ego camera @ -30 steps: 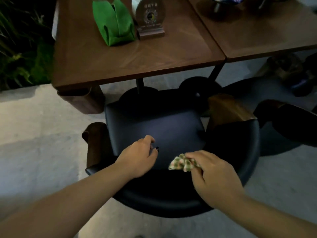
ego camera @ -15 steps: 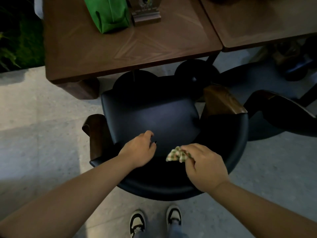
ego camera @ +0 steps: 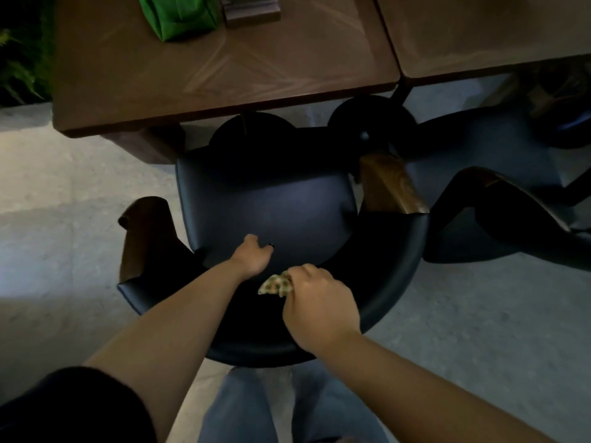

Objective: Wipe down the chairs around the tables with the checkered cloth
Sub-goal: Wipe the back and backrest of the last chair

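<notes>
Dim grey floor point(ego camera: 57, 238), wooden table point(ego camera: 224, 68) ahead. Your right hand point(ego camera: 316, 302) grips the bunched checkered cloth point(ego camera: 276, 284) against the chair point(ego camera: 268, 206) backrest's inside; your left hand point(ego camera: 252, 259) curls empty over the seat. You're apparently mid-wipe; next, sweep along the curve.

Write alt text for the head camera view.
The right hand holds a bunched checkered cloth against a dark chair's curved backrest, while the left hand rests by the seat. A wooden table beyond carries a green pouch.
</notes>
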{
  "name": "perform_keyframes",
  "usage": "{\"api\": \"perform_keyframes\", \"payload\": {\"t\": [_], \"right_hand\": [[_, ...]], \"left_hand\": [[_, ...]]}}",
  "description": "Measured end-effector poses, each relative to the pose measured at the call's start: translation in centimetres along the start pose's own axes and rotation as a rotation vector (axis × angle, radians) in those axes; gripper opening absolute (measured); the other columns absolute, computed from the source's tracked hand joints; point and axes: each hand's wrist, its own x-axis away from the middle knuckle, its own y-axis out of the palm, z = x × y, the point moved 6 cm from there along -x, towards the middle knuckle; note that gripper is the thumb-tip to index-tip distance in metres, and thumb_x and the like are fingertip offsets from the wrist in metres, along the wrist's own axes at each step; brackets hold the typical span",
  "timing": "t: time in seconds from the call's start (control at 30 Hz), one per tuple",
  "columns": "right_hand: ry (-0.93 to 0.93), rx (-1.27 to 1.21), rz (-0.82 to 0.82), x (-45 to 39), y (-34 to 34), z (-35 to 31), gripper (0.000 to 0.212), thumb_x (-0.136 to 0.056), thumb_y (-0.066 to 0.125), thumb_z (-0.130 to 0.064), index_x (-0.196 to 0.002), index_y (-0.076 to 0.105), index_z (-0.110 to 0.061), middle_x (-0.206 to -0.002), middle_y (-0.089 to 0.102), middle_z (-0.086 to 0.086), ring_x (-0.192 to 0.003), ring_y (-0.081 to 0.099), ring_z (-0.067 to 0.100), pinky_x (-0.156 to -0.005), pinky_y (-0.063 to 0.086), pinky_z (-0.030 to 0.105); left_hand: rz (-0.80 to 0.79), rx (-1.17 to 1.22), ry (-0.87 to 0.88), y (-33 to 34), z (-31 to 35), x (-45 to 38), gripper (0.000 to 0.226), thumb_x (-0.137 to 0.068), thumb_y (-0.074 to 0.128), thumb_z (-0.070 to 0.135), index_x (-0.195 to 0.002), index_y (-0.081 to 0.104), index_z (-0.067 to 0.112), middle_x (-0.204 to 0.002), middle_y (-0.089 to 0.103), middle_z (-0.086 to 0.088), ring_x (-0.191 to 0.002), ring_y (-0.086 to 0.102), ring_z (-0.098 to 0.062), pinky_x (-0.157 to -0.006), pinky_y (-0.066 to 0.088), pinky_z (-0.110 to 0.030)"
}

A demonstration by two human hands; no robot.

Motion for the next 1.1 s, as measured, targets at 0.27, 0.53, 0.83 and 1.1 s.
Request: {"api": "perform_keyframes", "payload": {"t": [0.27,0.53,0.83,1.1], "right_hand": [[0.137,0.05,-0.449,-8.1,3.5,4.2,0.028,-0.086,0.055,-0.021,-0.113,0.057,-0.01,-0.119,0.058,0.012,-0.105,0.058,0.031,-0.071,0.038,0.03],[0.174,0.183,-0.878,-13.2,9.4,7.8,0.03,-0.089,0.048,-0.023,-0.109,0.066,-0.009,-0.11,0.063,0.014,-0.092,0.058,0.029,-0.084,0.049,0.026],[0.191,0.09,-1.003,-13.5,9.7,7.9,0.034,-0.094,0.04,-0.013,-0.093,0.072,-0.004,-0.069,0.058,0.008,-0.051,0.046,0.016,-0.029,0.03,0.011],[0.303,0.139,-0.859,-10.2,11.1,9.5,0.022,-0.072,0.062,-0.03,-0.06,0.074,-0.017,-0.077,0.069,0.006,-0.064,0.064,0.019,-0.054,0.048,0.021]], "left_hand": [[-0.111,-0.324,-0.005,2.3,-1.4,-1.2,0.083,-0.097,0.047,0.042,-0.149,-0.004,0.002,-0.144,0.044,-0.019,-0.128,0.047,-0.031,-0.101,0.036,-0.033],[-0.327,-0.68,-0.028,4.0,-3.3,-3.0,0.055,-0.096,0.032,0.056,-0.134,0.052,0.022,-0.143,0.048,-0.011,-0.122,0.048,-0.027,-0.086,0.029,-0.033],[-0.271,-0.708,-0.088,4.3,-3.7,-3.2,0.068,-0.089,0.04,0.064,-0.133,0.054,0.014,-0.138,0.053,-0.015,-0.121,0.053,-0.029,-0.08,0.036,-0.028],[-0.265,-0.722,-0.07,6.3,-4.9,0.9,0.067,-0.09,0.043,0.061,-0.132,0.056,0.01,-0.136,0.054,-0.017,-0.121,0.053,-0.032,-0.081,0.037,-0.027]]}}
